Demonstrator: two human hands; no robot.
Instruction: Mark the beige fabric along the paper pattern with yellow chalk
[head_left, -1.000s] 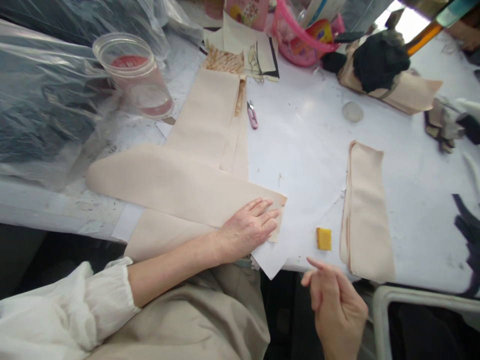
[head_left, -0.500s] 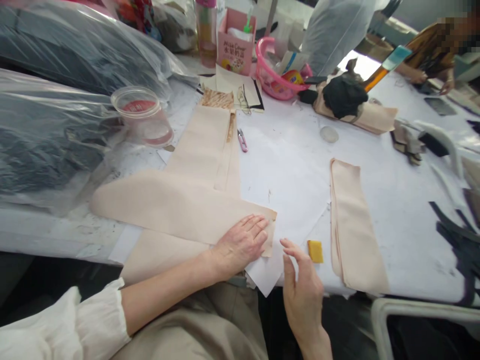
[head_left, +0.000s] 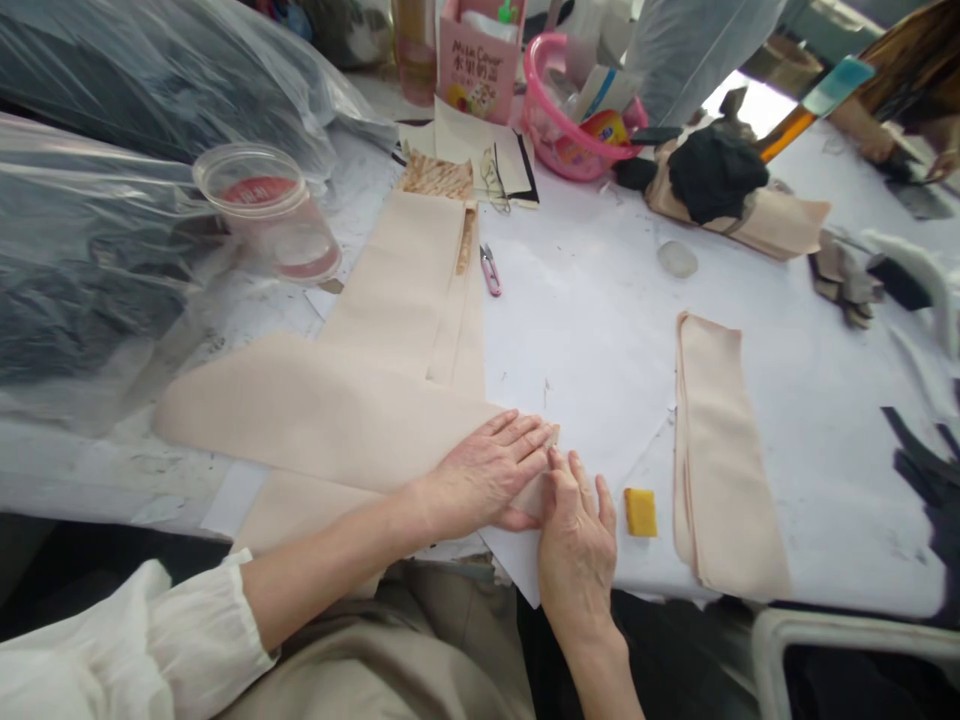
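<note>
My left hand (head_left: 491, 468) lies flat, fingers stretched out, on the right end of a long beige piece of material (head_left: 322, 410), leather or fabric. My right hand (head_left: 577, 540) is at that same end, its fingertips against the edge and close to my left fingertips. Its fingers are extended and slightly apart; the thumb is mostly hidden. Under the long piece, another beige panel (head_left: 397, 270) runs away from me. A yellow block (head_left: 640, 512) sits just right of my right hand. Pink-handled thread snips (head_left: 490, 272) lie beside the panel.
A folded beige stack (head_left: 724, 450) lies to the right. Farther back are a clear plastic tub (head_left: 274, 220), a pink basket (head_left: 574, 150), a pink box (head_left: 480, 65) and a black cloth bundle (head_left: 712, 175). Plastic-covered goods (head_left: 135, 270) fill the left. Another person's hand (head_left: 870, 135) shows at far right.
My right hand has moved left and up from beside the beige piece to touch its right end. My left hand stays flat on it. The view has shifted slightly.
</note>
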